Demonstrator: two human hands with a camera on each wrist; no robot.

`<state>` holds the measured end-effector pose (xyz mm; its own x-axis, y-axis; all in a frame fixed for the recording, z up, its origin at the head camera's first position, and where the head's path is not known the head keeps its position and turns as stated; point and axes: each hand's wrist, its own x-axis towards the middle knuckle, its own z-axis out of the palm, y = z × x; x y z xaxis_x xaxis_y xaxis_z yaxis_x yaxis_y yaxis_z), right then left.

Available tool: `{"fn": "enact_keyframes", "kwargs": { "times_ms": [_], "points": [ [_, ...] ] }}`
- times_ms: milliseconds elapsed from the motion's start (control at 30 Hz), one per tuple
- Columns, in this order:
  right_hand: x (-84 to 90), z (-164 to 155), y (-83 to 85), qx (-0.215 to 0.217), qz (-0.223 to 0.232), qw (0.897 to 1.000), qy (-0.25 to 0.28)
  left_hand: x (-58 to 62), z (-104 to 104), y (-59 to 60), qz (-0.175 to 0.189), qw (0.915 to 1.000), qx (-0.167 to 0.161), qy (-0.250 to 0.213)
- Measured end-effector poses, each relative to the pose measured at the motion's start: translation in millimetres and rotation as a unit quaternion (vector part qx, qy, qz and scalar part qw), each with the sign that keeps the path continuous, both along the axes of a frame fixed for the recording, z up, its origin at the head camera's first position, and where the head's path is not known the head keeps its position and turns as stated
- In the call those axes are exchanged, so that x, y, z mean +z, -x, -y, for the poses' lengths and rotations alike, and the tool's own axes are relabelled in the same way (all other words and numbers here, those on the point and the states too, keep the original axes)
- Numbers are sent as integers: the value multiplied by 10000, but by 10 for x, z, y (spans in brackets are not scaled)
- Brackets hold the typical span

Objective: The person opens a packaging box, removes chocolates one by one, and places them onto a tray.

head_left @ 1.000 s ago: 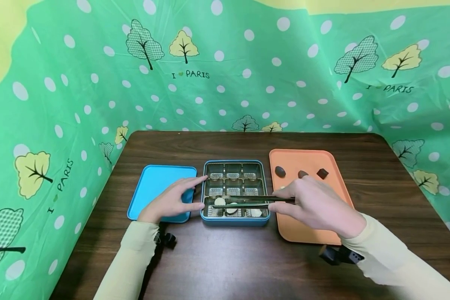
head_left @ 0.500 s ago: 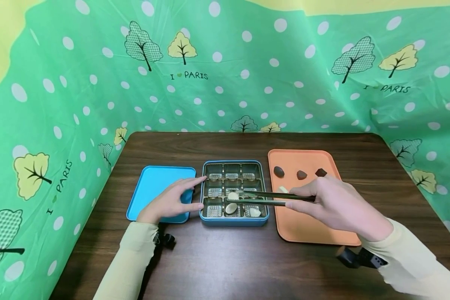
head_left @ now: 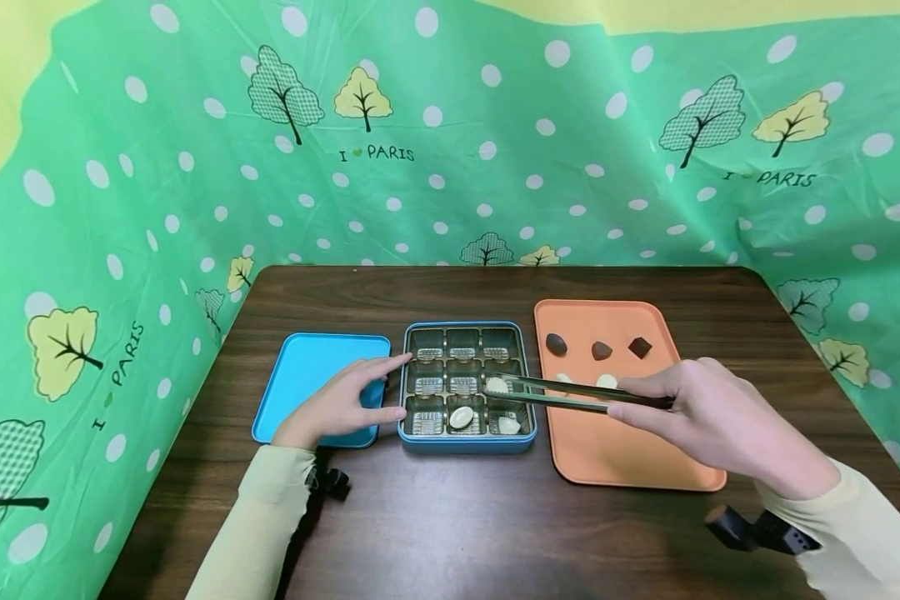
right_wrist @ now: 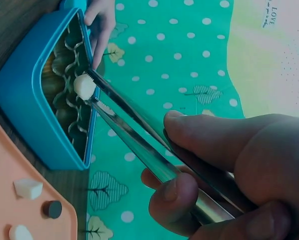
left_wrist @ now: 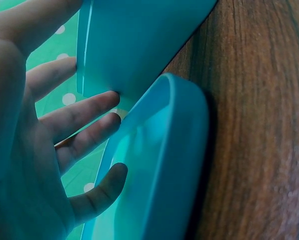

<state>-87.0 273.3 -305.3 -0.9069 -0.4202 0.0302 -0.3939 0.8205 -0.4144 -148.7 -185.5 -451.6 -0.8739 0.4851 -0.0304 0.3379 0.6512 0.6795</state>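
My right hand (head_left: 727,421) holds metal tongs (right_wrist: 134,137), thumb and fingers on the two arms. Between the tong tips is a whitish chocolate-like piece (right_wrist: 84,86), over the right compartment of the middle row of the blue tin (head_left: 468,445). My left hand (head_left: 337,402) has its fingers spread at the tin's left side; thumb and forefinger reach its rim. In the tin's front row, a white oval piece (head_left: 462,417) lies in the middle compartment and a white shell-like piece (head_left: 509,426) in the right one.
The orange tray (head_left: 607,458) right of the tin bears a dark oval piece (head_left: 557,344), a brown piece (head_left: 602,351), a dark square piece (head_left: 640,347) and white pieces (right_wrist: 28,188). A blue lid (head_left: 315,358) lies left of the tin, partly under my left hand.
My right hand has moved right with the tongs, carrying the whitish piece from over the front left of the tin to the middle row's right side. My left hand has stayed put.
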Motion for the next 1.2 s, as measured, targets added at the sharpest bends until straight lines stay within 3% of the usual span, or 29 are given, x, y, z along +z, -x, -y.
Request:
{"fn": "enact_keyframes", "kwargs": {
  "times_ms": [333,800,1200],
  "points": [
    [-36,-268,-74,-470,146,9987,-113,16,-17,15,101,9999,19,-20],
    [-156,-639,-180,-730,-279,9968,-164,10,14,28,-17,10000,-47,-12],
    [-277,-691,-196,-1066,765,9871,-915,-15,21,27,-65,10000,-71,7]
  ]
}}
